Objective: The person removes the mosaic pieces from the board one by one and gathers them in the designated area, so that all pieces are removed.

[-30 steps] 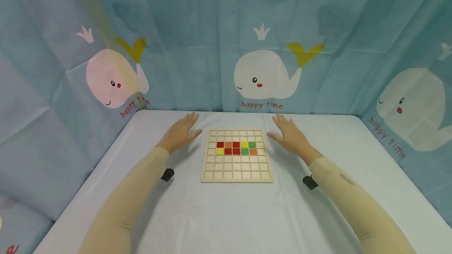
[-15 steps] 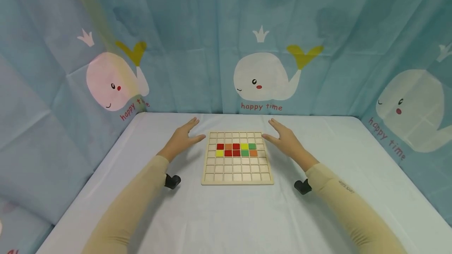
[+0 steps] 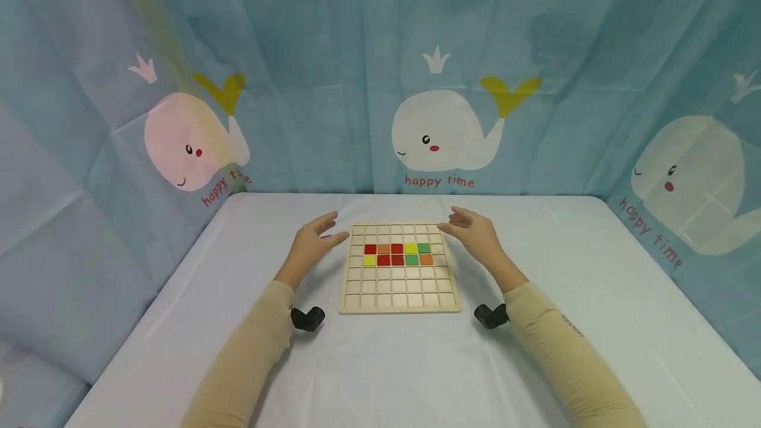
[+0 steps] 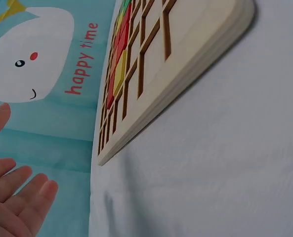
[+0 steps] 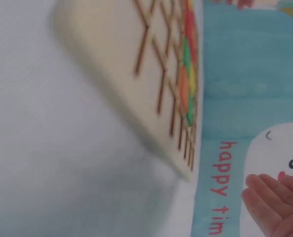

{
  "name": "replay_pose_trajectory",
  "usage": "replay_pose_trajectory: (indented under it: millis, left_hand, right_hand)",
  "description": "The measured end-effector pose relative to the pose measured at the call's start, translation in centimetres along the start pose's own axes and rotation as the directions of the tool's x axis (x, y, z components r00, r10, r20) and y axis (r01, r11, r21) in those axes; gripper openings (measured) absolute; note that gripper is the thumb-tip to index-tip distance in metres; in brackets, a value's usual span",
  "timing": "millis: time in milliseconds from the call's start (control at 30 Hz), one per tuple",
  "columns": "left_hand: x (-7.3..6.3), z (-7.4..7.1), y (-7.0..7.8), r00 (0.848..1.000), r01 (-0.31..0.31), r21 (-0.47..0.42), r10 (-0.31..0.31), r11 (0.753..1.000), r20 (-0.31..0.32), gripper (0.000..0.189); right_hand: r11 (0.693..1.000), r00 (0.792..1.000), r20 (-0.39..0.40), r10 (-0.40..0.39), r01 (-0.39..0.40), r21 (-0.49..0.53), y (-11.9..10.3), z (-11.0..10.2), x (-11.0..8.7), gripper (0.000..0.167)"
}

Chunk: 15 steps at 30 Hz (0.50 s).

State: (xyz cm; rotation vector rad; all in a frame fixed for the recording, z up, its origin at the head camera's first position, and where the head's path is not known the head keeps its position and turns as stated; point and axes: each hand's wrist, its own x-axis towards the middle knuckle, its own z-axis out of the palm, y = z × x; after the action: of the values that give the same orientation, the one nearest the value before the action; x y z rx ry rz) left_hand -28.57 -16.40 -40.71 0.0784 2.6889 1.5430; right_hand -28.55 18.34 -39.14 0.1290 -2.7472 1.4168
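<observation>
A square wooden grid board (image 3: 399, 302) lies flat in the middle of the table. Two rows of coloured square tiles (image 3: 397, 254) sit in its cells: red, orange, yellow and green. My left hand (image 3: 309, 244) is held beside the board's far left corner, thumb pointing toward the edge, fingers relaxed and holding nothing. At the far right corner my right hand (image 3: 477, 236) mirrors it, its thumb overlapping the corner in the head view. The left wrist view shows the left fingers (image 4: 37, 197) apart from the board; the right fingers (image 5: 267, 197) likewise appear apart in the right wrist view.
A white cloth covers the table (image 3: 392, 375). Behind and at both sides hangs a blue curtain (image 3: 333, 137) printed with whales. Black wrist-camera mounts (image 3: 308, 319) stick out under both sleeves.
Both forearms have swung inward, and the hands have come slightly nearer the board's far corners, their fingers bending a little more. Board and tiles stay in place; the head view has tilted slightly.
</observation>
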Motion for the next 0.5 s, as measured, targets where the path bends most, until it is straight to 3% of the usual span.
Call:
replay_pose_trajectory:
  millis: [300,500]
  left_hand:
    - [-0.5,1.0,-0.9,0.999,0.037,-0.092,-0.037,0.995,-0.003,0.081]
    - [-0.9,1.7,-1.2,0.999,0.047,-0.126,-0.049,0.991,-0.017,0.073]
  right_hand:
    - [0.990,0.994,0.006,0.110,-0.110,0.088,0.1,0.3,-0.2,0.066]
    - [0.976,0.984,0.032,0.173,-0.176,0.126,0.2,0.9,-0.3,0.068]
